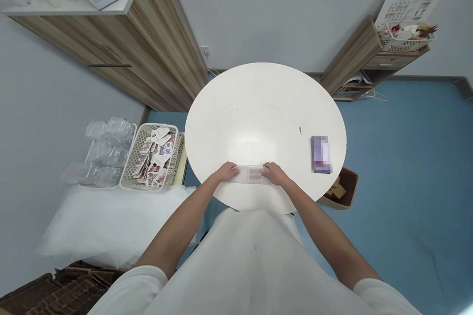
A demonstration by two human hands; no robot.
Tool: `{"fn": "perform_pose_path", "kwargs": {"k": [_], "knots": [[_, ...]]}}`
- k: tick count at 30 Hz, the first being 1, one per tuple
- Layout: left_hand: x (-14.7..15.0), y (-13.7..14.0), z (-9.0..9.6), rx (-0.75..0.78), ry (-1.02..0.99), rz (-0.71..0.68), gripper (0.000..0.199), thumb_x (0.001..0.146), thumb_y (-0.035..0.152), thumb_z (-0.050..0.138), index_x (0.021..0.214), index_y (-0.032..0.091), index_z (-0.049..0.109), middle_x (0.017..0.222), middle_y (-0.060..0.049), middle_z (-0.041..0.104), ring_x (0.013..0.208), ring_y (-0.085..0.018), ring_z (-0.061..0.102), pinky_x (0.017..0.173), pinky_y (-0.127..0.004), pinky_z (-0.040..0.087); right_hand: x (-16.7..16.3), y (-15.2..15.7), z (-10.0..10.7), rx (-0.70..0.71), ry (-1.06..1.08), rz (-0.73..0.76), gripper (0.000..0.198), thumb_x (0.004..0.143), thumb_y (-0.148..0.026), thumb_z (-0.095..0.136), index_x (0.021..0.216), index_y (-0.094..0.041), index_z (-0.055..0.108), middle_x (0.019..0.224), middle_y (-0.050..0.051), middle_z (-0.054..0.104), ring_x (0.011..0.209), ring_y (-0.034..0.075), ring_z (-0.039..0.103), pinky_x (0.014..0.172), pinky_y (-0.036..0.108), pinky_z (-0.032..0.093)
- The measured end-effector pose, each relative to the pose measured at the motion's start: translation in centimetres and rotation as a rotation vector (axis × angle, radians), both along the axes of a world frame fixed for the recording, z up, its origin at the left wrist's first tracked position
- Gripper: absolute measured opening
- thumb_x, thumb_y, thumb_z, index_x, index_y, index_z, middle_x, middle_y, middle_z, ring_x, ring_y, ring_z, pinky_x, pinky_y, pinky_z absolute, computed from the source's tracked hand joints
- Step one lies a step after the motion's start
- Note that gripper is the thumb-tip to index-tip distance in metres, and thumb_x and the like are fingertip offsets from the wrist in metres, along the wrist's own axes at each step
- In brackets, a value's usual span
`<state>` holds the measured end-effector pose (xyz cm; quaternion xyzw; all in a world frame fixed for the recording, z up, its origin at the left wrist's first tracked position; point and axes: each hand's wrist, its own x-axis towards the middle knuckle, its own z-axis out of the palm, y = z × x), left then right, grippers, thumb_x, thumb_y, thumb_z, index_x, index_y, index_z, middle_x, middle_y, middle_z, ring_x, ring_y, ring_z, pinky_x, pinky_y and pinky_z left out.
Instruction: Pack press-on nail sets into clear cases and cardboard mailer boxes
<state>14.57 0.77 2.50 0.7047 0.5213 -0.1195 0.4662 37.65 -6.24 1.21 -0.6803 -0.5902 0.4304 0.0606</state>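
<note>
A clear, flat plastic package (248, 174) with small pinkish pieces showing through its right half lies across the near part of the round white table (258, 93). My left hand (226, 171) has its fingers closed on the package's left end. At the right end, my right hand (275, 174) grips it the same way. Whether the package rests on the tabletop or is held just above it, I cannot tell. Farther right on the table lies a purple box (320, 155), blurred out in part.
On my left, a white basket (127, 177) holds printed cards, beside a pile of clear plastic boxes (111, 145) and a white plastic bag (118, 221). An open cardboard box (349, 192) stands on the floor by the table's right edge. Wooden cabinets (166, 34) stand behind.
</note>
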Motion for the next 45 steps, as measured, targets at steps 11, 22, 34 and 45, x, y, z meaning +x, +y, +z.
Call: {"fn": "perform_pose_path", "kwargs": {"k": [11, 22, 34, 45], "knots": [[1.0, -2.1, 0.5, 0.533, 0.041, 0.067, 0.046, 0.079, 0.030, 0.042, 0.122, 0.018, 0.034, 0.119, -0.011, 0.047, 0.108, -0.023, 0.045, 0.083, -0.034, 0.039, 0.2, -3.3, -0.7, 0.274, -0.180, -0.375, 0.045, 0.074, -0.026, 0.048, 0.118, -0.017, 0.040, 0.118, 0.013, 0.040, 0.112, 0.027, 0.040, 0.087, 0.039, 0.038], [2.1, -6.3, -0.8, 0.650, 0.030, -0.434, 0.060, 0.075, 0.039, 0.049, 0.129, 0.028, 0.026, 0.141, -0.009, 0.021, 0.127, -0.028, 0.021, 0.096, -0.044, 0.023, -1.4, -4.1, -1.3, 0.121, 0.124, -0.542, 0.042, 0.072, -0.034, 0.051, 0.110, -0.018, 0.044, 0.094, 0.009, 0.059, 0.082, 0.019, 0.058, 0.065, 0.030, 0.046], [2.0, -9.0, -1.2, 0.638, -0.041, -0.468, 0.063, 0.073, 0.047, 0.051, 0.129, 0.031, 0.028, 0.139, -0.010, 0.025, 0.122, -0.029, 0.028, 0.095, -0.045, 0.024, -2.3, -8.2, -1.6, 0.219, 0.009, -0.728, 0.049, 0.071, -0.036, 0.050, 0.114, -0.015, 0.035, 0.099, 0.014, 0.054, 0.088, 0.022, 0.056, 0.067, 0.032, 0.046], [2.1, -8.6, -0.6, 0.552, -0.023, -0.425, 0.062, 0.074, 0.048, 0.049, 0.130, 0.035, 0.026, 0.142, -0.008, 0.016, 0.127, -0.030, 0.019, 0.096, -0.048, 0.020, -3.5, -5.6, 0.2, 0.167, 0.183, -0.527, 0.028, 0.075, -0.030, 0.041, 0.099, -0.019, 0.050, 0.081, 0.002, 0.060, 0.070, 0.014, 0.057, 0.062, 0.026, 0.047]]}}
